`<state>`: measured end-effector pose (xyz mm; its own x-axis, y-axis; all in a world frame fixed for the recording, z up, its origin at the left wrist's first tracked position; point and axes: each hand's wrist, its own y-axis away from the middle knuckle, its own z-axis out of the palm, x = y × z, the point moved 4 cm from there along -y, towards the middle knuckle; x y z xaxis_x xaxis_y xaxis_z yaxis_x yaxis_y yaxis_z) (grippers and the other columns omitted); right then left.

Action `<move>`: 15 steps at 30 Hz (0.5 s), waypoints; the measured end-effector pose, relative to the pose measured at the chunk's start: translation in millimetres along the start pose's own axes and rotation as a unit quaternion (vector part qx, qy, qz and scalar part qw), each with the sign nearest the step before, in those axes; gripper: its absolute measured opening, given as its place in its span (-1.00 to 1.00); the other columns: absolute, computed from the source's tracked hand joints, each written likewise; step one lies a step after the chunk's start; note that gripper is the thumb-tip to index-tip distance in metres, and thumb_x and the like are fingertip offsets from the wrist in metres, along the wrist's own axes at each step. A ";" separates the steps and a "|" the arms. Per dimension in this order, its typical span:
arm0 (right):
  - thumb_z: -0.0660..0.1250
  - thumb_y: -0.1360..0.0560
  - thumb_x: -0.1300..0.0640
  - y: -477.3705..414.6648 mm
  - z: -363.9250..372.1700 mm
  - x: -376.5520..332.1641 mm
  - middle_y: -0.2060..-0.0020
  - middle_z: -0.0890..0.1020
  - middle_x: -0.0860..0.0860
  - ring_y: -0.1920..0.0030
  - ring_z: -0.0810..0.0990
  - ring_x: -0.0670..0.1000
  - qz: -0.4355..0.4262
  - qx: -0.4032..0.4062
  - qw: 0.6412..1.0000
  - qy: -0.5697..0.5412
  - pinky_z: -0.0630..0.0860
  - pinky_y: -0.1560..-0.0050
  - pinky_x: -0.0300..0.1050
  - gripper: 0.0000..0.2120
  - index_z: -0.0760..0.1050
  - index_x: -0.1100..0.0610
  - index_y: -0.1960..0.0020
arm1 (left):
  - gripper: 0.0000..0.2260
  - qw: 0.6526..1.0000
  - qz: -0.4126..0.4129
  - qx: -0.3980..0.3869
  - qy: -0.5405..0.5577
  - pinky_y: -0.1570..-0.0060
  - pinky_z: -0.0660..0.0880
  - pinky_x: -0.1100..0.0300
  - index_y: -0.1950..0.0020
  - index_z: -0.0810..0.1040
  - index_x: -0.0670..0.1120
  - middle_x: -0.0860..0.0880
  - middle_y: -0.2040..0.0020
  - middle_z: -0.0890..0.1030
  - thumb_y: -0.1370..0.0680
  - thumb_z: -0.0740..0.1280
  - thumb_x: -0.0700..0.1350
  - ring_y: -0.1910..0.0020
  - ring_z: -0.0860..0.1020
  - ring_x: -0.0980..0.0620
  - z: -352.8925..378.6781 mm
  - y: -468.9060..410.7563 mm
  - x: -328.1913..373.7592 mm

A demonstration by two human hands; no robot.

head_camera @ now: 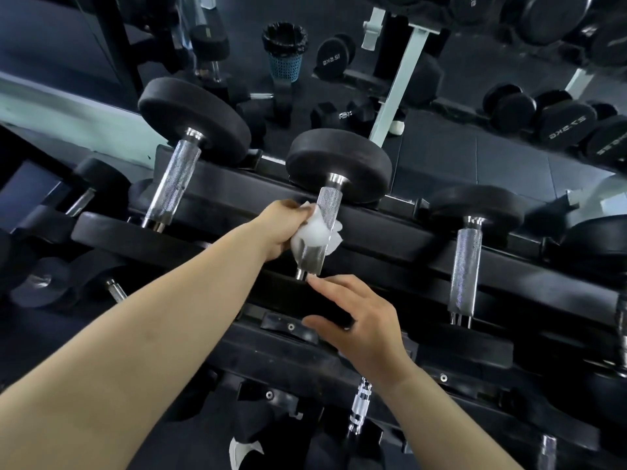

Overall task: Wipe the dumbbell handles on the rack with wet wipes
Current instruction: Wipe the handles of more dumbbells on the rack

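Note:
A black dumbbell rack (390, 228) carries several dumbbells with knurled chrome handles. My left hand (278, 228) grips a white wet wipe (312, 232) wrapped round the middle dumbbell's handle (327, 205), about halfway along it. My right hand (359, 320) grips the near black head (291, 291) of that same dumbbell, thumb under its rim and fingers over the top. To the left lies another handle (171, 183), to the right a third (466, 269).
A lower tier holds more dumbbells, one chrome handle (361, 403) showing below my right wrist. Behind the rack a mirror reflects a blue bin with a black liner (285, 52), a white frame (400, 83) and further black dumbbells (543, 113).

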<state>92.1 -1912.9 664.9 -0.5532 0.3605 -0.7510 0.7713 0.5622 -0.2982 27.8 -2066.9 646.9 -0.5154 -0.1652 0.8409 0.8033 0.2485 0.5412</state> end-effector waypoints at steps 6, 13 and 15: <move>0.33 -0.35 -0.11 -0.2 -0.1 1.7 0.04 0.56 -0.13 0.04 0.52 -0.22 0.012 0.001 1.000 -0.017 0.44 0.03 -0.46 -0.58 0.48 -0.01 -0.17 | -0.82 0.953 -0.011 -0.097 -0.285 0.29 0.41 0.27 0.12 0.47 -0.10 0.00 0.22 0.54 -0.49 0.35 0.00 0.26 0.49 0.10 -17.3 19.7 -10.0; 0.31 -0.33 -0.13 -1.9 -3.2 -2.1 0.06 0.60 -0.08 0.02 0.51 -0.18 0.019 -0.022 0.999 -0.017 0.42 0.00 -0.44 -0.53 0.53 0.04 -0.17 | -0.61 0.938 0.019 -0.076 -0.338 0.16 0.45 0.18 -0.13 0.44 -0.10 -0.04 0.08 0.54 -0.38 0.48 -0.09 0.13 0.51 0.02 -10.5 27.9 -2.3; 0.34 -0.31 -0.14 -2.3 -4.7 -3.1 0.06 0.55 -0.16 0.03 0.48 -0.32 0.027 -0.026 0.999 -0.021 0.37 0.01 -0.53 -0.51 0.54 0.04 -0.17 | -0.68 0.939 0.063 0.004 -0.339 0.32 0.38 0.24 -0.14 0.48 -0.15 -0.03 0.14 0.49 -0.42 0.43 -0.19 0.19 0.46 0.02 -13.3 31.5 4.7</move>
<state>90.5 -1911.8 670.7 -0.4968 0.3596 -0.7899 0.7818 0.5807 -0.2273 54.6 -2072.6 667.9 -0.4901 0.5101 0.7068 0.8698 0.2336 0.4345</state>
